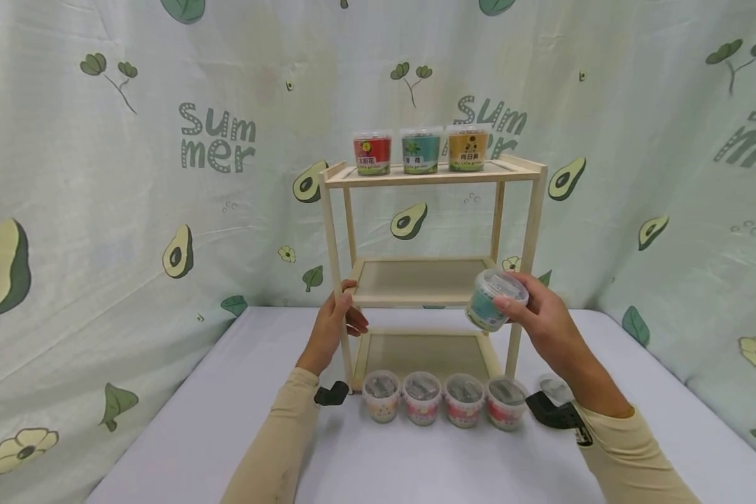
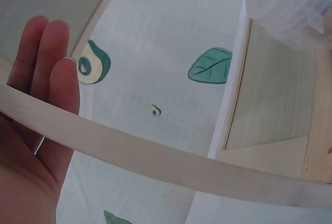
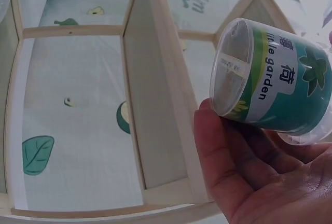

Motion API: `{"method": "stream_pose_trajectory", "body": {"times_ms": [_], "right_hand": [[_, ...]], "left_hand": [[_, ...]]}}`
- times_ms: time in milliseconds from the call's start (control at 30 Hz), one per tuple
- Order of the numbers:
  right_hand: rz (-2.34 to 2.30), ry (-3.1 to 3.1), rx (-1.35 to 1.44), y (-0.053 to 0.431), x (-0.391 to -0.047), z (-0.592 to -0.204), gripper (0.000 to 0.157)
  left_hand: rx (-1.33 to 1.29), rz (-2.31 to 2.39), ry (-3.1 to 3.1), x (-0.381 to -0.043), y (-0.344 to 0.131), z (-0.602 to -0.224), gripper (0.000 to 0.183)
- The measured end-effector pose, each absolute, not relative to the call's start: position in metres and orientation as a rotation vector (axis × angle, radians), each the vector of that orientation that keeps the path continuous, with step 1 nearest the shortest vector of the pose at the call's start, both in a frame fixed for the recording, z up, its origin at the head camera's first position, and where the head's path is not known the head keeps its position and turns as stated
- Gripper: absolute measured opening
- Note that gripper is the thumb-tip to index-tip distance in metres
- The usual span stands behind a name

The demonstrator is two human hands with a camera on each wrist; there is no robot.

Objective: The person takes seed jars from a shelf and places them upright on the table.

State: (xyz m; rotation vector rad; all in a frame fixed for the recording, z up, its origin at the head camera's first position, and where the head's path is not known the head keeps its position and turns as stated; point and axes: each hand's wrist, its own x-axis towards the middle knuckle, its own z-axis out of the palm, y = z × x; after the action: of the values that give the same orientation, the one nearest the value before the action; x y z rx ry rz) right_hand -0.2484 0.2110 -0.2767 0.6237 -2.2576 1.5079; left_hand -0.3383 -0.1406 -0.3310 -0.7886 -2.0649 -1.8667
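Note:
My right hand (image 1: 544,318) holds a clear plastic tub with a teal label (image 1: 493,301), tilted, in front of the right end of the middle board. In the right wrist view the tub (image 3: 280,79) lies sideways across my fingers, a green plant printed on its label. My left hand (image 1: 330,329) grips the left front post of a wooden shelf rack (image 1: 416,299) at middle-board height. From the left wrist, several fingers (image 2: 65,89) reach past the post (image 2: 145,154). Red (image 1: 372,154), teal (image 1: 421,152) and orange (image 1: 468,149) labelled tubs stand upright on the top board.
Several lidded tubs (image 1: 422,399) stand in a row on the white table (image 1: 428,469) before the bottom board (image 1: 425,353). Another clear tub (image 1: 554,387) sits to their right, partly hidden by the right wrist's camera. A printed curtain (image 1: 258,210) hangs behind the rack.

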Motion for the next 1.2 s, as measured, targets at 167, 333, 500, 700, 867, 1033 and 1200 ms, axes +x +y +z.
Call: {"method": "stream_pose_trajectory", "body": {"times_ms": [167, 333, 500, 700, 867, 1033, 1200], "right_hand": [[1.458, -2.301, 0.632, 0.220, -0.245, -0.277, 0.052], [1.428, -2.319, 0.666, 0.228, -0.245, -0.277, 0.049], [1.373, -2.389, 0.669, 0.239, -0.244, -0.280, 0.047], [1.340, -2.499, 0.627, 0.251, -0.242, -0.295, 0.051], [1.330, -2.581, 0.615, 0.263, -0.240, -0.308, 0.054], [1.371, -2.650, 0.587, 0.281, -0.237, -0.320, 0.055], [1.392, -2.725, 0.593, 0.291, -0.236, -0.325, 0.058]], "left_hand": [[-0.761, -1.899, -2.076, -0.354, -0.143, -0.340, 0.043], [-0.739, -1.912, -2.034, -0.365, -0.145, -0.344, 0.041], [-0.767, -1.932, -2.002, -0.365, -0.145, -0.345, 0.042], [-0.768, -1.937, -2.014, -0.365, -0.144, -0.350, 0.043], [-0.736, -1.933, -2.014, -0.365, -0.145, -0.354, 0.044], [-0.765, -1.930, -2.014, -0.368, -0.143, -0.358, 0.049], [-0.778, -1.910, -2.004, -0.367, -0.143, -0.354, 0.046]]}}
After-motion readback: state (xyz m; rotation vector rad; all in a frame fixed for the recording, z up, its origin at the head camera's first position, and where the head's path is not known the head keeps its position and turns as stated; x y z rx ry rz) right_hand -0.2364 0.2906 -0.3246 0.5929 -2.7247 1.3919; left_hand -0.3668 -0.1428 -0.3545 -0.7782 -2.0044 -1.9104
